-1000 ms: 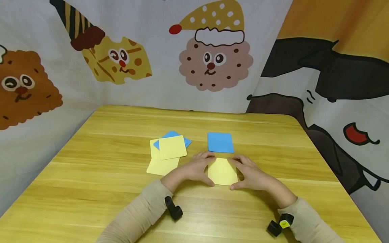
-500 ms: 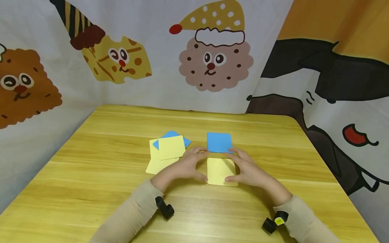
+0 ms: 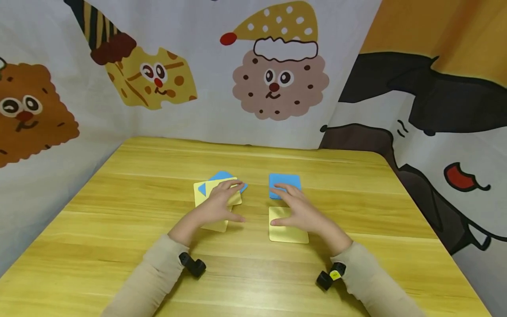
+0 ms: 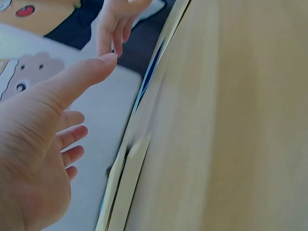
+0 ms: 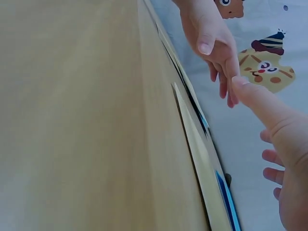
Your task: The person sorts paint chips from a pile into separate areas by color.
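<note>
My left hand (image 3: 217,204) hovers over an overlapping group of cards on the left of the table. That group holds an upper yellow card (image 3: 235,200), a lower yellow card (image 3: 215,226) and a blue card (image 3: 222,175); the hand partly covers them. Across from it, my right hand (image 3: 303,212) is above a single yellow card (image 3: 291,237), its fingers over the lower part of a single blue card (image 3: 286,179). In the left wrist view the left thumb (image 4: 79,79) stands away from the fingers. The right wrist view has the right thumb (image 5: 264,103) likewise spread, pinching nothing.
A light wooden table (image 3: 253,281) bears the cards. Behind it hangs a white cloth (image 3: 214,123) printed with cartoon biscuits and cheese. Black wrist devices sit at the left cuff (image 3: 192,265) and right cuff (image 3: 331,276).
From both sides of the single yellow card, my left hand has moved left over the card group. My right hand has shifted slightly left and away from me; the single cards stay put.
</note>
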The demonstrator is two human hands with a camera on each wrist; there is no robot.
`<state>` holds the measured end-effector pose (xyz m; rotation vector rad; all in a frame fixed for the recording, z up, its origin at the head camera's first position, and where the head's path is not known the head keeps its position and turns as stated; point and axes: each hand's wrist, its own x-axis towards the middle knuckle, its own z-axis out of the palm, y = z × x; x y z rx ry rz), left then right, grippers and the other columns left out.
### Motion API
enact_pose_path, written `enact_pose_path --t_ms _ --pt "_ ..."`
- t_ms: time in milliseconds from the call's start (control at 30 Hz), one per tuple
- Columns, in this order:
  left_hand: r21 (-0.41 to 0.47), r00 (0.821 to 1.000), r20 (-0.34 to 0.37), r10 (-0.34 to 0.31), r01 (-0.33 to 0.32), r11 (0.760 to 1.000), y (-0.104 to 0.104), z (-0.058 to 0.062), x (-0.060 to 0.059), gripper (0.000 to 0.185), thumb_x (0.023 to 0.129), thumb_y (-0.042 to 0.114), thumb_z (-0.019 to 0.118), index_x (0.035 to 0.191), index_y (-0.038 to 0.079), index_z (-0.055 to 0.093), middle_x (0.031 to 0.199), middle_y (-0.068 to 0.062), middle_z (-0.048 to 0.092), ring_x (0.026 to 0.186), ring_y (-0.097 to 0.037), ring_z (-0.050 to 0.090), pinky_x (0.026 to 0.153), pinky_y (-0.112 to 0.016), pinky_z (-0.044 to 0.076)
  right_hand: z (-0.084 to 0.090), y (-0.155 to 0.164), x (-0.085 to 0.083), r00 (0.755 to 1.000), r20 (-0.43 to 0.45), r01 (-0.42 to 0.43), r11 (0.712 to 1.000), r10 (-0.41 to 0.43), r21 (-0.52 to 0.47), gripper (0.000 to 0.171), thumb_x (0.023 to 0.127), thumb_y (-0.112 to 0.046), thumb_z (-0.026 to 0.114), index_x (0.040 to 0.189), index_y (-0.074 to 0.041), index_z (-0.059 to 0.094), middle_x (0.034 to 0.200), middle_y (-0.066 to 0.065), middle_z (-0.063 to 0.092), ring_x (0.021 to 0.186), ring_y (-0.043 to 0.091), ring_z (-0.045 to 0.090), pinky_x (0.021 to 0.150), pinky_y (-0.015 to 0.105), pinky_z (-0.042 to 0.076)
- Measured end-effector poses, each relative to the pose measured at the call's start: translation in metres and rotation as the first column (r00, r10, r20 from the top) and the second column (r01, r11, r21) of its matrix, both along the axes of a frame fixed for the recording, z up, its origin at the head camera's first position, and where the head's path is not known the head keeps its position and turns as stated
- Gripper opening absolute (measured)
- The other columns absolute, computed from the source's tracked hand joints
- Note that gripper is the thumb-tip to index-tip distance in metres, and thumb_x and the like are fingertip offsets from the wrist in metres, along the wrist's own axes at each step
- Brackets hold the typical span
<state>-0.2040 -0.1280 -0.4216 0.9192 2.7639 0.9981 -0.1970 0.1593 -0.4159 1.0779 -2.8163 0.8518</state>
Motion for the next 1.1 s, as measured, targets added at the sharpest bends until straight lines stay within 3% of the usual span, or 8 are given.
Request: enact_pose_path --t_ms 167,400,533,733,1100 --pt "0.001 0.998 0.005 0.064 -0.064 0.998 -0.022 0.002 -0.004 0.103 0.069 0.040 0.086 0.149 0.003 0.032 0.153 -0.013 0.025 0.139 -0.035 0.015 0.105 -0.062 0.018 0.002 -0.022 -0.009 0.999 0.018 -0.029 1.000 0.029 0.000 0.091 0.075 -0.044 0.080 0.148 -0.012 0.036 0.151 0.013 0.029 0.138 0.032 0.021 0.106 0.060 0.018" --pt "0.037 0.995 0.021 0.097 -0.098 0.995 -0.042 0.003 -0.009 0.102 0.070 0.033 0.086 0.148 -0.001 0.030 0.152 -0.019 0.025 0.137 -0.039 0.018 0.105 -0.064 0.018 0.006 -0.046 -0.019 1.000 0.019 -0.018 0.997 0.017 0.069 0.095 0.074 -0.048 0.079 0.151 -0.019 0.031 0.154 0.004 0.025 0.140 0.031 0.018 0.109 0.056 0.013" --pt "0.040 0.992 0.044 0.115 -0.117 0.992 -0.052 0.002 -0.011 0.102 0.071 0.033 0.085 0.149 0.000 0.028 0.152 -0.019 0.023 0.138 -0.039 0.016 0.104 -0.065 0.019 0.006 -0.057 -0.025 0.999 0.035 -0.024 0.996 0.021 0.082 0.096 0.075 -0.048 0.079 0.152 -0.021 0.029 0.154 0.005 0.024 0.140 0.030 0.018 0.111 0.054 0.010" --pt "0.036 0.986 0.082 0.147 -0.150 0.988 -0.061 -0.001 -0.014 0.101 0.073 0.033 0.084 0.150 0.001 0.027 0.153 -0.019 0.021 0.139 -0.040 0.014 0.102 -0.067 0.022 0.000 -0.071 -0.037 0.998 0.048 -0.038 0.997 0.035 0.069 0.095 0.076 -0.047 0.079 0.151 -0.014 0.031 0.153 0.013 0.026 0.140 0.031 0.019 0.110 0.057 0.007" --pt "0.055 0.967 0.158 0.200 -0.211 0.976 -0.075 -0.010 -0.021 0.098 0.076 0.034 0.082 0.150 0.003 0.028 0.154 -0.017 0.020 0.139 -0.040 0.014 0.101 -0.068 0.021 -0.009 -0.099 -0.055 0.985 0.173 -0.039 0.993 0.020 0.108 0.100 0.076 -0.055 0.075 0.153 -0.015 0.025 0.157 0.011 0.017 0.142 0.031 0.012 0.108 0.058 0.018"
